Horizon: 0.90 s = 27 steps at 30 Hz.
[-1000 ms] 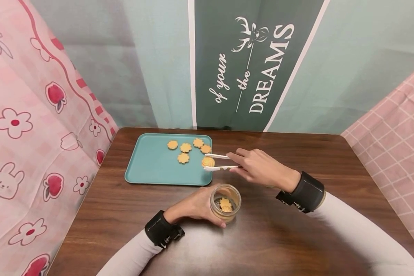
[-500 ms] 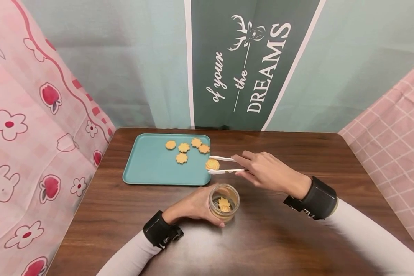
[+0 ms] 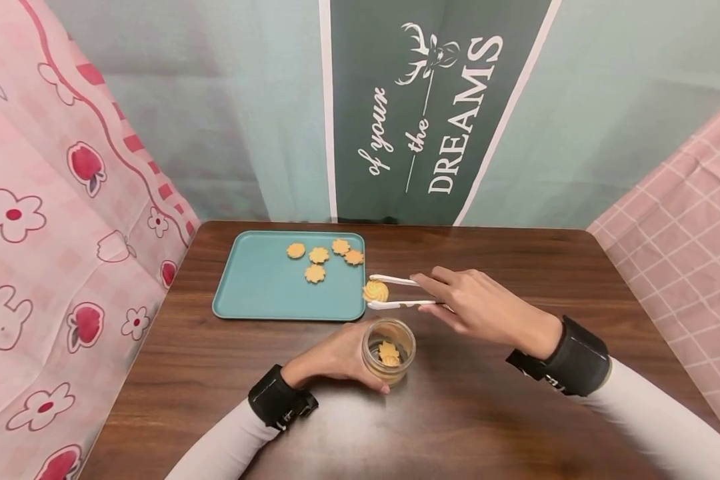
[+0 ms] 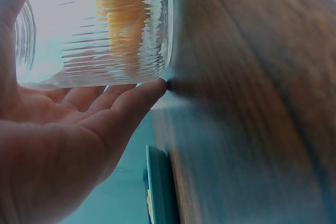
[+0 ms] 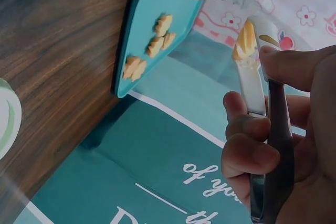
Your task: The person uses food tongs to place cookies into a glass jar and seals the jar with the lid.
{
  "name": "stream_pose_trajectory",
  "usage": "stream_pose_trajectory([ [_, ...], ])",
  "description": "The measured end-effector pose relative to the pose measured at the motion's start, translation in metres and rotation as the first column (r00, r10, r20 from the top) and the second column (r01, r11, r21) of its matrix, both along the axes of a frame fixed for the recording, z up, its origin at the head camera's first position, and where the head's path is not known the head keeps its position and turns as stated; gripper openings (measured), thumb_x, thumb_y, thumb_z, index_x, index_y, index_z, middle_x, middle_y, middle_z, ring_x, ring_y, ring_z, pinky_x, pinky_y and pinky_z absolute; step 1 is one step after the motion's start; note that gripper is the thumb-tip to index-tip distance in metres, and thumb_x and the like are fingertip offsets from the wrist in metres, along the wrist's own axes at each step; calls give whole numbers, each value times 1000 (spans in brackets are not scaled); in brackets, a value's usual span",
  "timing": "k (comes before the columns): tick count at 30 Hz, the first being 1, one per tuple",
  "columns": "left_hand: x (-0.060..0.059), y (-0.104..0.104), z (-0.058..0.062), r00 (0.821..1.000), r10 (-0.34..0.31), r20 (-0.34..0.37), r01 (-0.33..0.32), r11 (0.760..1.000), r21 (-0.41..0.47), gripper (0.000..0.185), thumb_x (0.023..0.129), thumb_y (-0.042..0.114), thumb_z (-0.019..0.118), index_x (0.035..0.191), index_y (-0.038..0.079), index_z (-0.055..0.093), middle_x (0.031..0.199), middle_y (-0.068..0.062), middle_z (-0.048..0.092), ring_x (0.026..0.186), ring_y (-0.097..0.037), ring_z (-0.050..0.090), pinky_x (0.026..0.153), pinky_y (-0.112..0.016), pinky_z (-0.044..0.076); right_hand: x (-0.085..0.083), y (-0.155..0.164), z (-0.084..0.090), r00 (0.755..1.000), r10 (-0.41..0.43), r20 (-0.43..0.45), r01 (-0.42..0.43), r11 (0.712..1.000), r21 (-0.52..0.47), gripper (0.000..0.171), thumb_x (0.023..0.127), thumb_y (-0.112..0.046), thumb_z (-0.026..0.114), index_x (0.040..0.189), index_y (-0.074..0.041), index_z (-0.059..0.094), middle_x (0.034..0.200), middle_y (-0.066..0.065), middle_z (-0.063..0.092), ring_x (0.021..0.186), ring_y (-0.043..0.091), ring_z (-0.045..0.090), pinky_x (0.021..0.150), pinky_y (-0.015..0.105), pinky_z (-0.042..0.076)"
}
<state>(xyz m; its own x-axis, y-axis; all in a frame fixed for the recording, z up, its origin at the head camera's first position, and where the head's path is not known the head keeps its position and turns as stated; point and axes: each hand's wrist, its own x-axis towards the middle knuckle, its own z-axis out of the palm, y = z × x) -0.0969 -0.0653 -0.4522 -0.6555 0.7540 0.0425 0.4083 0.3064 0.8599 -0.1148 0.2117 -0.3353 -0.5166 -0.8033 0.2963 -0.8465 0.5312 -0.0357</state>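
Right hand [image 3: 480, 308] clamped on tongs [image 3: 396, 292] pinching one cookie [image 3: 375, 291], mid-frame, just past tray [image 3: 258, 293]. Left hand [image 3: 336, 357] wrapped round jar [image 3: 389, 351], a cookie or two inside; five left on tray.

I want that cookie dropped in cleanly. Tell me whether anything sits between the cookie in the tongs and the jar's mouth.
Nothing visible does. The cookie hangs in the tongs just past the tray, and the jar stands open, lidless, gripped at its side by the left hand.
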Motion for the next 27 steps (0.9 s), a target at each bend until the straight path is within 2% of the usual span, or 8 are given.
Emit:
stream_pose_trajectory([
  [3, 0, 0, 1, 1000, 2, -10, -2, 1000, -5, 93, 65, 32, 103, 145, 16, 59, 134, 2, 68, 125, -11, 62, 111, -30, 47, 3, 2, 2, 1000, 3, -7, -3, 1000, -7, 42, 106, -33, 66, 135, -3, 66, 91, 1, 59, 55, 4, 42, 54, 25, 47],
  [10, 0, 0, 2, 1000, 7, 21, -7, 1000, -5, 94, 65, 32, 103, 146, 18, 58, 136, 3, 68, 126, -11, 62, 111, -30, 47, 13, 9, 5, 1000, 8, -13, -8, 1000, -30, 47, 112, -41, 51, 134, -3, 67, 90, -1, 56, 55, 0, 37, 52, 22, 43],
  [17, 1, -1, 2, 999, 25, 42, -25, 1000, -12, 94, 64, 32, 104, 143, 14, 57, 132, -1, 70, 124, -17, 64, 109, -31, 49, 25, 10, 8, 1000, 23, -13, -23, 999, -28, 41, 111, -37, 55, 134, -6, 66, 88, -4, 52, 57, 1, 37, 52, 21, 42],
  [23, 2, 0, 2, 998, 62, 28, -61, 997, -38, 103, 61, 35, 105, 146, 13, 51, 132, -2, 70, 121, -14, 65, 107, -30, 50, 33, 9, 9, 999, 39, -26, -40, 999, -36, 46, 113, -42, 45, 133, -6, 66, 91, -3, 53, 59, 2, 39, 52, 22, 44],
  [27, 3, 0, 2, 998, 59, 32, -57, 998, -35, 103, 61, 33, 105, 146, 12, 51, 133, -2, 68, 121, -12, 64, 107, -30, 50, 39, 10, 9, 999, 39, -20, -40, 998, -39, 47, 113, -43, 42, 133, -7, 66, 93, -3, 54, 61, 3, 42, 53, 22, 46],
])
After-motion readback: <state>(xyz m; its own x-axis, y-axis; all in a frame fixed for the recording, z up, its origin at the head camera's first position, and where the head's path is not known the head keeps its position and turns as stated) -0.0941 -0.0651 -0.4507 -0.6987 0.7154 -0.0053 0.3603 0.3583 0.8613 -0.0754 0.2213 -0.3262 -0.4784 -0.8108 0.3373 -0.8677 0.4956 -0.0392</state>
